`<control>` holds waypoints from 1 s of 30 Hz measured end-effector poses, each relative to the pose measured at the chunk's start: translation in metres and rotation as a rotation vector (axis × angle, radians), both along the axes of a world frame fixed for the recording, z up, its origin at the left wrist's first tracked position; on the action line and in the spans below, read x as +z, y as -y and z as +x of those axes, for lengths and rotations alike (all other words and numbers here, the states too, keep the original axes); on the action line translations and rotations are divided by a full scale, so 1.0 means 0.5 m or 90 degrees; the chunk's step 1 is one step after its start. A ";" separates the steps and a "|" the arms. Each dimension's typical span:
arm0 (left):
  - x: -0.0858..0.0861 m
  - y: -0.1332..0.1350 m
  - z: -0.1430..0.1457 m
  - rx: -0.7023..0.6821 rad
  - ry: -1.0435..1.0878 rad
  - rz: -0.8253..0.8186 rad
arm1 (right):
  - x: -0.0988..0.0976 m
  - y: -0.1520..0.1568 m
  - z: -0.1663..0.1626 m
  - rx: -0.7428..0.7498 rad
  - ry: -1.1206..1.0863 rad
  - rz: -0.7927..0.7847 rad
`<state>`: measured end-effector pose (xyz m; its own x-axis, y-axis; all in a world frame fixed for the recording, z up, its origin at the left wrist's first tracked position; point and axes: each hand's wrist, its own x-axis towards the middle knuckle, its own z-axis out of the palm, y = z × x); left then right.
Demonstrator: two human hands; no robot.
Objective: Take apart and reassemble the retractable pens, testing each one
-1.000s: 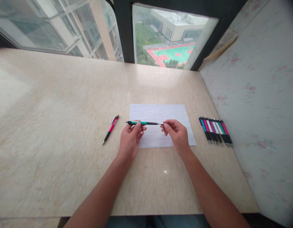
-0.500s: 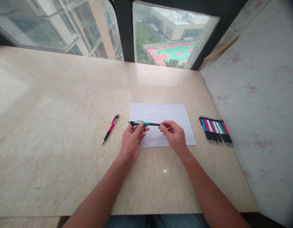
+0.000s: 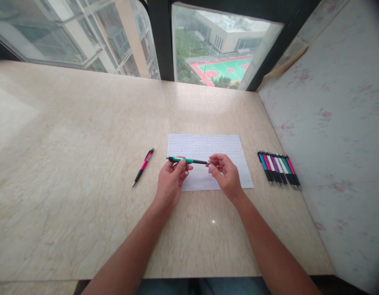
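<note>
A green pen [image 3: 189, 160] with a black grip is held level above a sheet of paper [image 3: 208, 180]. My left hand [image 3: 171, 178] is closed around its green barrel, thumb on top, with the clip end pointing left. At the other end, my right hand [image 3: 224, 174] has its thumb and fingertips curled at the metal writing tip. Part of that tip is hidden by the fingers. Left of the paper, a pink pen [image 3: 143, 167] with a black grip lies slanted on the stone surface.
A row of several pens [image 3: 278, 169] in different colours lies at the right, beside the papered wall [image 3: 340, 143]. Rows of small writing cover the paper's upper part. Windows [image 3: 220, 49] stand behind the stone counter [image 3: 85, 172].
My right hand's thumb and index finger have loosened slightly around the pen's tip, so more of it shows. My left hand and the pen have hardly moved.
</note>
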<state>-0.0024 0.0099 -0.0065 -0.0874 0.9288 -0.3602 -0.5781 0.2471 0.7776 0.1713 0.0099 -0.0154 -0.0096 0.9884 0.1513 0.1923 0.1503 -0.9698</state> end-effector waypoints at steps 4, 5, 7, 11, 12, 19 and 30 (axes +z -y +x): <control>0.003 0.000 0.001 0.000 0.003 -0.003 | -0.001 -0.002 -0.001 -0.018 0.045 0.008; 0.003 0.000 0.001 -0.001 0.004 -0.004 | 0.000 -0.003 -0.001 -0.018 0.056 0.006; 0.003 0.000 0.001 -0.003 0.006 -0.004 | 0.004 -0.003 0.000 0.003 0.071 0.010; 0.004 0.000 0.001 -0.002 0.007 -0.002 | 0.007 0.000 0.003 0.041 0.064 0.021; 0.004 0.000 0.001 -0.001 0.006 -0.002 | 0.006 0.001 0.003 0.034 0.061 0.021; 0.007 0.002 0.003 -0.009 0.005 -0.003 | 0.008 0.000 0.001 0.005 0.110 0.034; 0.004 0.001 0.002 -0.014 -0.003 -0.001 | 0.010 0.000 0.000 0.009 0.161 0.056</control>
<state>-0.0016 0.0094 -0.0043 -0.0689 0.9298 -0.3616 -0.5693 0.2610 0.7796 0.1712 0.0097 -0.0102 -0.0715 0.9711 0.2275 0.4236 0.2361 -0.8746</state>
